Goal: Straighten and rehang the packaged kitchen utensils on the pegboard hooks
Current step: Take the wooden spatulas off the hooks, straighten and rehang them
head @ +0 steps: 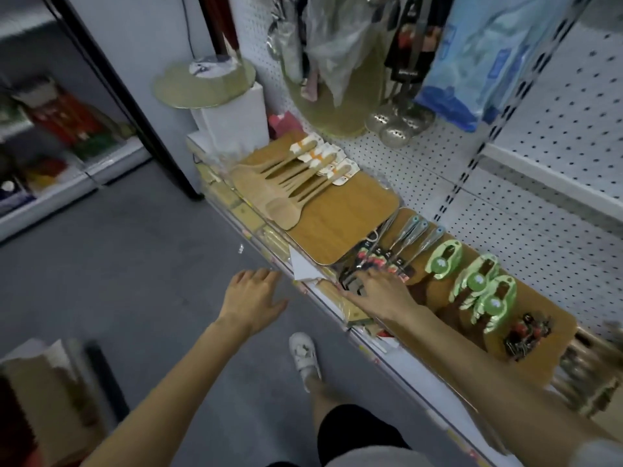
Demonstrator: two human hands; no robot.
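Several packaged utensils point(397, 251) with black and red cards and clear handles lie on the shelf, their handles pointing at the white pegboard point(526, 183). My right hand point(379, 288) rests on their card ends with its fingers spread flat. My left hand point(251, 298) hovers open over the floor, just left of the shelf's front edge, holding nothing. More packaged utensils point(408, 38) hang from hooks high on the pegboard, beside steel skimmers point(397, 124).
Wooden spatulas point(296, 183) lie on a wooden cutting board point(340, 214). Green peelers point(478, 284) lie to the right on another board. A blue bag point(478, 62) hangs above. The grey floor point(135, 264) and my white shoe point(305, 358) are below.
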